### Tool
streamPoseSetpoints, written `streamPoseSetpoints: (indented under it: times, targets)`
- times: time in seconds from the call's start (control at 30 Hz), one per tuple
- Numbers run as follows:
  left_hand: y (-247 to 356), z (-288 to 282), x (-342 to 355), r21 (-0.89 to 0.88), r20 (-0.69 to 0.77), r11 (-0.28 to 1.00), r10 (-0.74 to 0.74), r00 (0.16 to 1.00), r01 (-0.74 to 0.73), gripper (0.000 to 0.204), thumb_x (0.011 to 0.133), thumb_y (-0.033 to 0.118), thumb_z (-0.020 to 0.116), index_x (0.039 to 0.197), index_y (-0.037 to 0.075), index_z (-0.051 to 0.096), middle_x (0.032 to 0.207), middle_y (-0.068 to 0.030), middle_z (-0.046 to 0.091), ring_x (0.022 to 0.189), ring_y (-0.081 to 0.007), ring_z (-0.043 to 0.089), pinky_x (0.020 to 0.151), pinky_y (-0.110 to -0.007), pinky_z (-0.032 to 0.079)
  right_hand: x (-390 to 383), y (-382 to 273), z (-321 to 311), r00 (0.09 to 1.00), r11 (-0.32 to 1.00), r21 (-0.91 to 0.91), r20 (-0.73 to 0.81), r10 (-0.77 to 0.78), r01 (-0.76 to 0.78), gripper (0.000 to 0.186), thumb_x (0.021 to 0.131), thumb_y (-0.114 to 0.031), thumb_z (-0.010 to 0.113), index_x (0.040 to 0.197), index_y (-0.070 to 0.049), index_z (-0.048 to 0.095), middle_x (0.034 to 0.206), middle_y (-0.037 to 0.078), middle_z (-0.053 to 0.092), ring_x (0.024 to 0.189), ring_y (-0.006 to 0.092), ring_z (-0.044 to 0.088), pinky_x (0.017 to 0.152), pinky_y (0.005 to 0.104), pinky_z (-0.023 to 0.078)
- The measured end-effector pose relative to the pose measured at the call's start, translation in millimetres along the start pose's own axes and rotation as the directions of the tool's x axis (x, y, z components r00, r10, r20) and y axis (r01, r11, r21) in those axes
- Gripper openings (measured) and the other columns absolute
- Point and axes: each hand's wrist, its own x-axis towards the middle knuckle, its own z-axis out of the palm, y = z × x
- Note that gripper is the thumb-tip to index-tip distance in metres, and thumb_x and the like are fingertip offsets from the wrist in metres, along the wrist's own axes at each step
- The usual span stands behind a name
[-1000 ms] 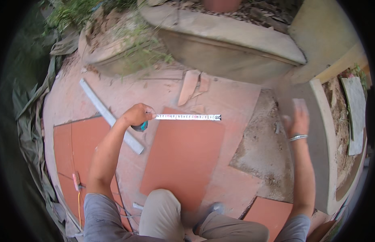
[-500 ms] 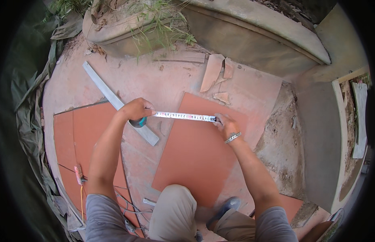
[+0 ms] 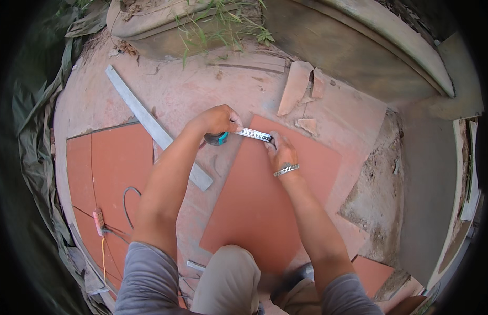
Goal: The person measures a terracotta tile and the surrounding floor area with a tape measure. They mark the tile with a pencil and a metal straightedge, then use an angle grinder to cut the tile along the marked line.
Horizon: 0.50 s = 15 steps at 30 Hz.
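A tape measure [image 3: 217, 138] spans the gap between the two hands, its short white blade [image 3: 253, 133] reaching over one end of a red tile [image 3: 265, 199]. The left hand [image 3: 220, 119] pinches the blade, the dark-and-teal case just beneath; the right hand [image 3: 284, 152] grips the blade's tip. Left of the left hand, a pale bar [image 3: 149, 122] slants across the floor [image 3: 197, 89]. Beyond the right hand lie broken pieces [image 3: 295, 90]; beyond both, grass [image 3: 218, 20] overhangs a masonry planter [image 3: 159, 46], its other contents unclear.
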Motion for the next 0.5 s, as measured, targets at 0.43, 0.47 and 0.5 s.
streamPoseSetpoints:
  times: [0.43,0.47,0.5]
  targets:
    - [-4,-6,39,-0.051,0.196,0.996,0.086,0.977,-0.077,0.023,0.085,0.024,0.078,0.101,0.007,0.078,0.086,-0.0026,0.074,0.081,-0.0131,0.062,0.076,-0.03,0.05,4,-22,17,0.987,0.988,0.0,-0.031,0.157,-0.157,0.033,0.09,-0.019,0.07,0.122,-0.013,0.066,0.101,0.01,0.067,0.092,0.0311,0.067,0.08,0.0437,0.054]
    - [-4,-6,39,-0.05,0.199,0.996,0.085,0.976,-0.076,0.023,0.085,0.024,0.078,0.101,0.007,0.078,0.086,-0.0025,0.074,0.08,-0.0131,0.062,0.076,-0.029,0.05,4,-23,16,0.987,0.987,-0.005,-0.028,0.158,-0.158,0.033,0.09,-0.018,0.07,0.122,-0.013,0.066,0.101,0.01,0.067,0.091,0.031,0.067,0.079,0.0435,0.054]
    - [-4,-7,40,-0.049,0.202,0.996,0.084,0.976,-0.075,0.023,0.085,0.024,0.078,0.101,0.007,0.078,0.086,-0.0024,0.074,0.08,-0.0131,0.062,0.075,-0.029,0.049,4,-23,16,0.987,0.987,-0.012,-0.027,0.159,-0.159,0.032,0.09,-0.018,0.069,0.122,-0.013,0.066,0.101,0.01,0.067,0.091,0.031,0.067,0.079,0.0434,0.054]
